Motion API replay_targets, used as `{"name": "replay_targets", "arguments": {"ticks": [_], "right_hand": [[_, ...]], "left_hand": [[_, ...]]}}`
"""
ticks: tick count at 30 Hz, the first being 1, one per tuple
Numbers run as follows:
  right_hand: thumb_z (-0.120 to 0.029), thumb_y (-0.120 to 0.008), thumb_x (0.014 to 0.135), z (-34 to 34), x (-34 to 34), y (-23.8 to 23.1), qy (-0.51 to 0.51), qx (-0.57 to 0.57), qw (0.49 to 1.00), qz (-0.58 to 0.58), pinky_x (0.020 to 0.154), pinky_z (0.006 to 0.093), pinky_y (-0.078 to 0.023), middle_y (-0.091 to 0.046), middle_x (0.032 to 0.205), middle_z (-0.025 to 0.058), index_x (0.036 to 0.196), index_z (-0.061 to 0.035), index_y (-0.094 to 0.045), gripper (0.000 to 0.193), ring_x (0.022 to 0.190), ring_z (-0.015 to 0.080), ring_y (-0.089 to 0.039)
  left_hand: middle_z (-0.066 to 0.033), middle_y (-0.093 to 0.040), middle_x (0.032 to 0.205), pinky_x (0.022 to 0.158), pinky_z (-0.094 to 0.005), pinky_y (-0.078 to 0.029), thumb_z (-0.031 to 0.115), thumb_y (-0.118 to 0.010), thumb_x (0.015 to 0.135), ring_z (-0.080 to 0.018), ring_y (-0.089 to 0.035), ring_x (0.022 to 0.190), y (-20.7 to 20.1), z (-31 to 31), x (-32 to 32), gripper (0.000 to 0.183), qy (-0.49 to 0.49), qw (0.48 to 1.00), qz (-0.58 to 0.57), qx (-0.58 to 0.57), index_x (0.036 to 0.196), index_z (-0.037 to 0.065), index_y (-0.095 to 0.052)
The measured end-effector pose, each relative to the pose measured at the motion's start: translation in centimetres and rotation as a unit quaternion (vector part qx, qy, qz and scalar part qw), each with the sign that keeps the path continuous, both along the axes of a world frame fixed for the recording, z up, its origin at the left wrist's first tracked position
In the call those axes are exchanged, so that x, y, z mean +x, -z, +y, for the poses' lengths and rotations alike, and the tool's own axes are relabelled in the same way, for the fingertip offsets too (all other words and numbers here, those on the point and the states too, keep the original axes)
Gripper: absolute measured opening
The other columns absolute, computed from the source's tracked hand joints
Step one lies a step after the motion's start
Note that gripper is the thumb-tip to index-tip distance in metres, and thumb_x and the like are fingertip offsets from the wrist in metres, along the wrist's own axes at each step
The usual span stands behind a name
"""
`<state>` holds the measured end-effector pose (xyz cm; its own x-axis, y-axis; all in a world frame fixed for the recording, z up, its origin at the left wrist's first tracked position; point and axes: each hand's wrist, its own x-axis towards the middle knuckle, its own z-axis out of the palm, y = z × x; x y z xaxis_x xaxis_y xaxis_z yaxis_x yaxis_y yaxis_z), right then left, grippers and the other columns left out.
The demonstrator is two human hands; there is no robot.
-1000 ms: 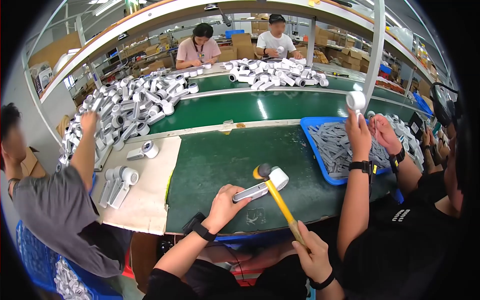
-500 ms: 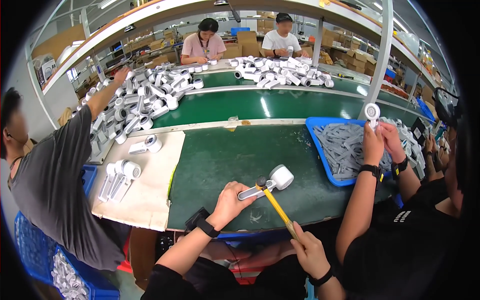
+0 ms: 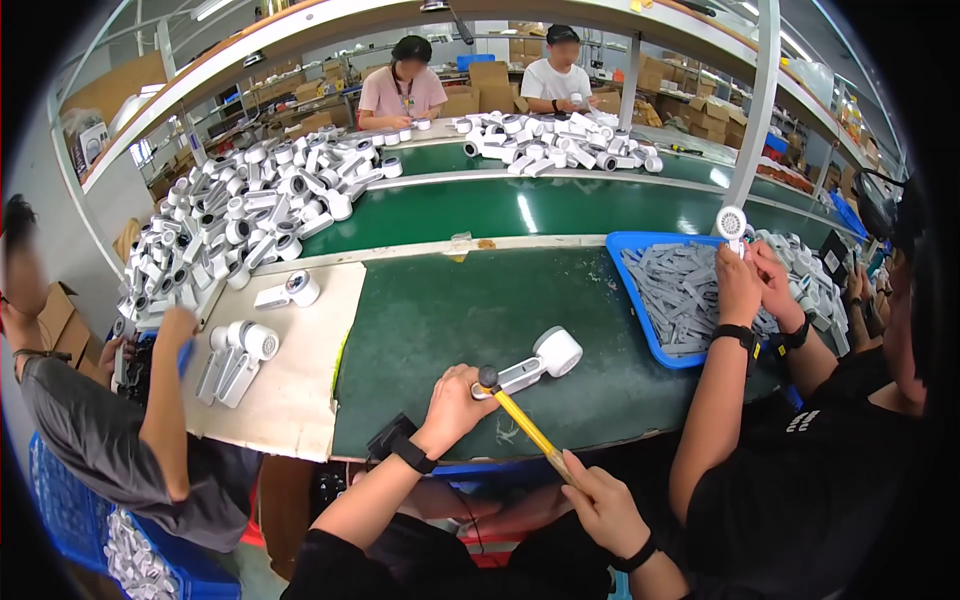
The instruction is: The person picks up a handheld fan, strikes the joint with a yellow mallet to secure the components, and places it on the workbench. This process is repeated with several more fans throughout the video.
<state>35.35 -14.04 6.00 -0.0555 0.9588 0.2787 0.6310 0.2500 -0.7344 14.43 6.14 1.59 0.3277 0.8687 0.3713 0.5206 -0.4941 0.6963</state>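
My left hand is closed on the handle end of a white handheld fan, which lies on the green table with its round head to the far right. The handle has a grey inset strip. My right hand grips a hammer by the lower part of its yellow handle. The hammer's dark head is at the near end of the fan's handle, beside my left fingers; whether it touches cannot be made out.
Several like fans lie on a pale board at left, before a large pile. At right, a blue tray holds grey strips. A co-worker's hands hold a fan above it. Another person sits at left; two are across the table.
The hammer head has moved left along the fan's handle toward my left fingers. At left, the co-worker's arm has drawn back from the pile toward their body.
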Motion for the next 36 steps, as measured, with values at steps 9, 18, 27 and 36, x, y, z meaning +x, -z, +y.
{"name": "replay_targets", "arguments": {"ticks": [9,18,27,36], "right_hand": [[0.003,-0.061,0.089,0.4,2.6,0.8,0.082,0.028,0.996,0.007,0.064,0.0318,-0.044,-0.054,0.08,0.0132,0.14,0.0011,-0.049,0.053,0.067,0.0232,-0.053],[-0.001,-0.064,0.089,0.2,2.2,0.7,0.105,0.042,0.994,0.01,0.065,0.0336,-0.046,-0.055,0.079,0.0145,0.14,-0.0006,-0.05,0.053,0.068,0.0261,-0.057],[-0.004,-0.064,0.09,0.5,1.4,2.0,0.066,0.029,0.995,0.072,0.063,0.0329,-0.047,-0.055,0.075,0.0117,0.14,-0.0028,-0.051,0.052,0.065,0.0243,-0.058],[-0.001,-0.066,0.089,-1.1,0.5,4.4,0.09,0.036,0.979,0.179,0.055,0.0229,-0.042,-0.057,0.077,0.0024,0.14,-0.0005,-0.052,0.052,0.059,0.0064,-0.052]], "left_hand": [[-0.0139,-0.064,0.086,0.079,-0.0402,-0.05,0.019,-0.084,0.071,-0.032,-0.062,0.085,-0.4,-0.1,0.0,0.03,0.005,1.0,0.02,0.006,0.09,0.001,-0.07],[-0.014,-0.065,0.087,0.08,-0.041,-0.05,0.021,-0.084,0.071,-0.0321,-0.062,0.088,-0.7,0.3,-0.1,0.031,0.0,0.999,0.034,0.005,0.091,0.001,-0.07],[-0.0172,-0.065,0.102,0.086,-0.0448,-0.05,0.027,-0.078,0.078,-0.0362,-0.061,0.101,-2.2,0.7,1.9,0.042,0.005,0.986,0.159,0.055,0.11,0.004,-0.064],[-0.0197,-0.065,0.118,0.091,-0.046,-0.051,0.009,-0.067,0.087,-0.0398,-0.061,0.109,-4.0,1.3,-0.6,0.044,-0.011,0.991,0.106,0.079,0.129,0.011,-0.054]]}}
